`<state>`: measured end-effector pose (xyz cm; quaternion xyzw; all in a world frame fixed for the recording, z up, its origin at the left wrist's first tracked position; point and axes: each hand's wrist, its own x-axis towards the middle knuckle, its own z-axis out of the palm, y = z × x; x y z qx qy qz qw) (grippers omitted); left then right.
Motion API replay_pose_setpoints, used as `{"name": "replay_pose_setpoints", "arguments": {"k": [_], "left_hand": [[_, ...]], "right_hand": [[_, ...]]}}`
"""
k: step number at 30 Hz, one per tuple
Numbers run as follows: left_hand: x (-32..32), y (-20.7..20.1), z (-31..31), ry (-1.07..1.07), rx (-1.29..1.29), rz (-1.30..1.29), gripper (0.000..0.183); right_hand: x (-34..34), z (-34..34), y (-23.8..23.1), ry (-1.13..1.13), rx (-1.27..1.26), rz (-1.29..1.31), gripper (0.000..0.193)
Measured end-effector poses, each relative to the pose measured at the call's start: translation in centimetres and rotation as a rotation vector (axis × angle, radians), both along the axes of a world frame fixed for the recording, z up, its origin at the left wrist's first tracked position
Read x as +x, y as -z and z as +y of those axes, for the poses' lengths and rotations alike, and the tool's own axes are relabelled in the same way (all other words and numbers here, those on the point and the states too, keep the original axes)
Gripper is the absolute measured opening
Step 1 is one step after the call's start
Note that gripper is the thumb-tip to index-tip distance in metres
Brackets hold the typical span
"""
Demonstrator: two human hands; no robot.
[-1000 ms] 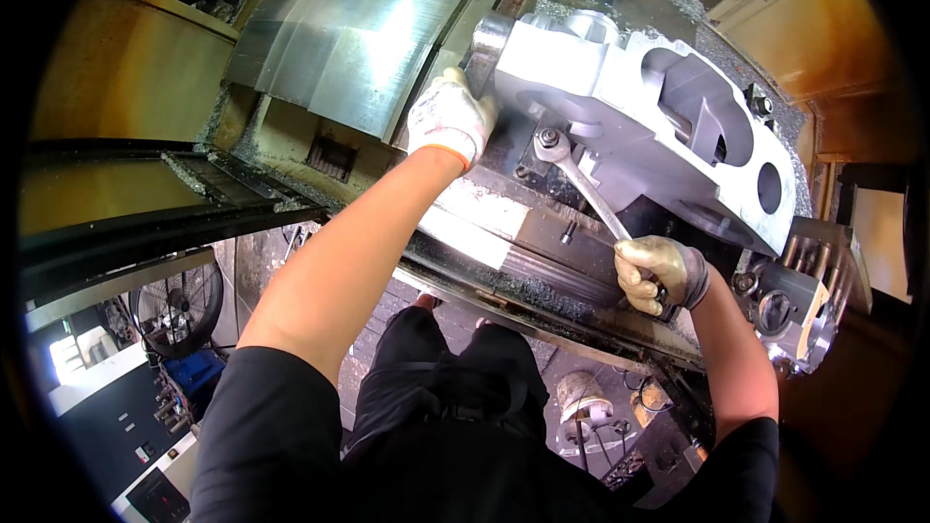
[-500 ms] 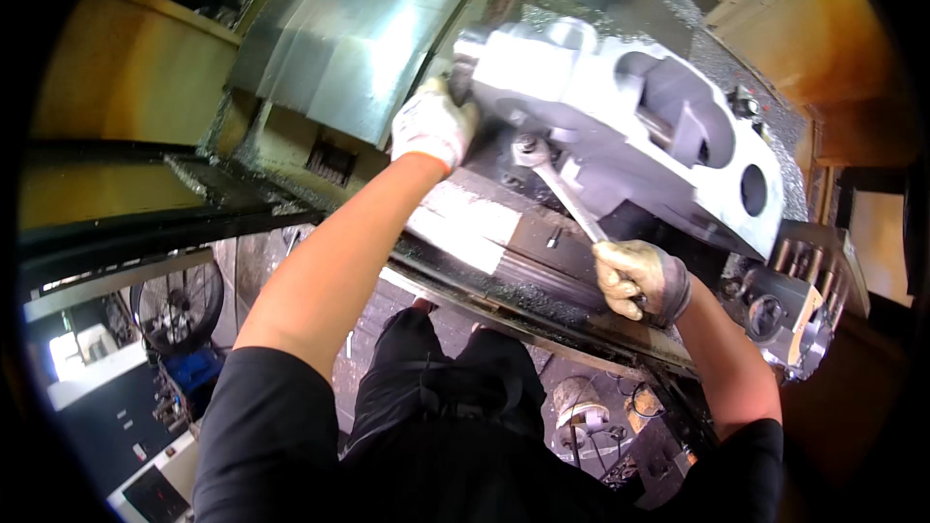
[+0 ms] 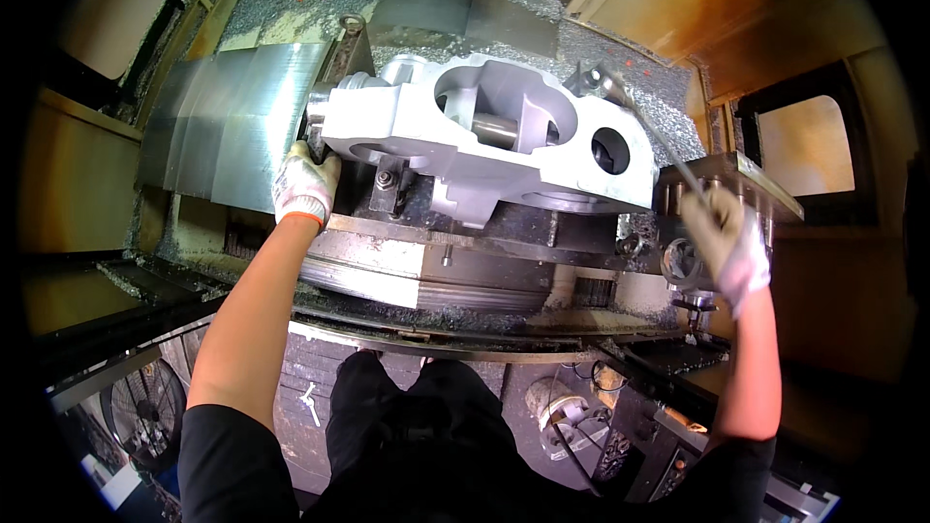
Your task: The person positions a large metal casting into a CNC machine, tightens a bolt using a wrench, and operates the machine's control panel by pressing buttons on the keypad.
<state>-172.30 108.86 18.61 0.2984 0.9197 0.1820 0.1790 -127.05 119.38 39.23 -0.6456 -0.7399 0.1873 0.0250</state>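
A large pale metal casting (image 3: 387,116) with wide openings sits on a dark fixture inside the machine. My left hand (image 3: 308,182), gloved, is closed around the lower end of a dark steel bracket (image 3: 316,136) at the casting's left end. A ratchet wrench (image 3: 668,150) is in my gloved right hand (image 3: 728,244), which is smeared by motion. The wrench's head reaches up to a clamp (image 3: 589,79) behind the casting's right part; whether it sits on a nut there I cannot tell. A clamp bolt (image 3: 386,179) shows at the casting's front left.
Sloping steel covers (image 3: 228,116) lie left of the fixture, and metal chips (image 3: 668,97) cover the back. A round metal tool head (image 3: 686,261) stands at the right. The machine's front sill (image 3: 436,351) runs before my legs; a bucket (image 3: 557,402) is on the floor.
My right hand has swung the ratchet wrench from the front left clamp bolt to the back right clamp. My view has turned and shifted right. The left hand stays at the casting's left end.
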Motion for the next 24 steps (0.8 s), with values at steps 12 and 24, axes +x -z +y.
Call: {"name": "replay_pose_setpoints", "arguments": {"k": [12,24], "left_hand": [[0.2,-0.1,0.1,0.016,-0.009,0.017,0.041],[0.2,-0.7,0.2,-0.002,-0.055,-0.011,0.052]], "right_hand": [[4.5,15.9,4.9,-0.276,0.351,-0.647,0.043],[2.9,18.6,5.5,-0.194,0.235,-0.609,0.058]]}}
